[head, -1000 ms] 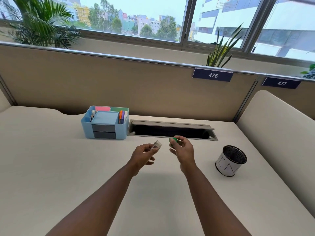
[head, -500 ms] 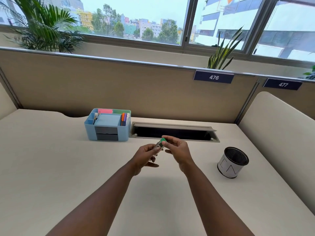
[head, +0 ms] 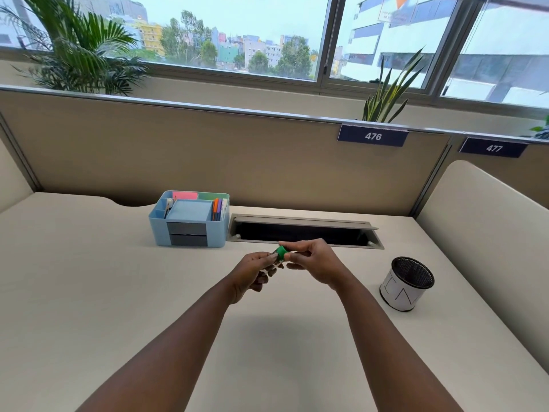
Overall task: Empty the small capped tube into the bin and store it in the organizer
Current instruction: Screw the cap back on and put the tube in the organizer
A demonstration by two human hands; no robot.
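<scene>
My left hand (head: pixel 252 272) holds a small clear tube, most of it hidden inside the fingers, above the middle of the desk. Its green cap (head: pixel 280 253) sits on the tube's upper end, and the thumb and fingers of my right hand (head: pixel 315 263) pinch that cap. The two hands touch at the tube. The blue organizer (head: pixel 190 233), with two grey drawers, pens and sticky notes, stands behind and to the left of the hands. The small bin (head: pixel 407 283), a black mesh cup in a white sleeve, stands on the desk to the right.
An open cable slot (head: pixel 303 233) with a raised lid runs across the desk just behind the hands. Beige partitions (head: pixel 237 162) close the back and the right side. Plants stand on the window sill beyond.
One second ago the cap was off, in my right hand, apart from the tube. The right hand came left and set the cap on the tube; both hands now meet there.
</scene>
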